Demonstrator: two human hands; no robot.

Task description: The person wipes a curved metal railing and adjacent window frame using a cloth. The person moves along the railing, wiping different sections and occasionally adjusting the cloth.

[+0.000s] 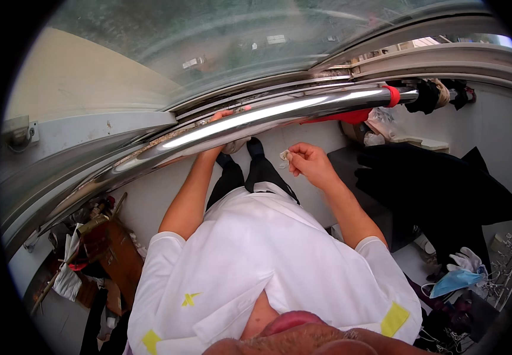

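Observation:
My left hand (pixel 221 116) reaches behind a polished metal rail (pixel 256 116), its fingers over the sill beside the window track (pixel 202 120). The rail hides most of this hand, so its grip cannot be made out. Just below the rail, near my left wrist, a pale greyish cloth-like thing (pixel 237 145) shows. To the right and nearer my body, my right hand (pixel 311 163) pinches a small, crumpled off-white scrap (pixel 284 155) between thumb and fingers. What the scrap is made of is unclear.
Window glass (pixel 256 40) lies beyond the rail. Red cloth (pixel 349 116) and dark fabric (pixel 424 96) hang at the rail's right. Black garments (pixel 429 182) cover the right side, near a blue face mask (pixel 455 283) and wire hangers (pixel 507 262). A brown wooden piece (pixel 120 262) stands among clutter at left.

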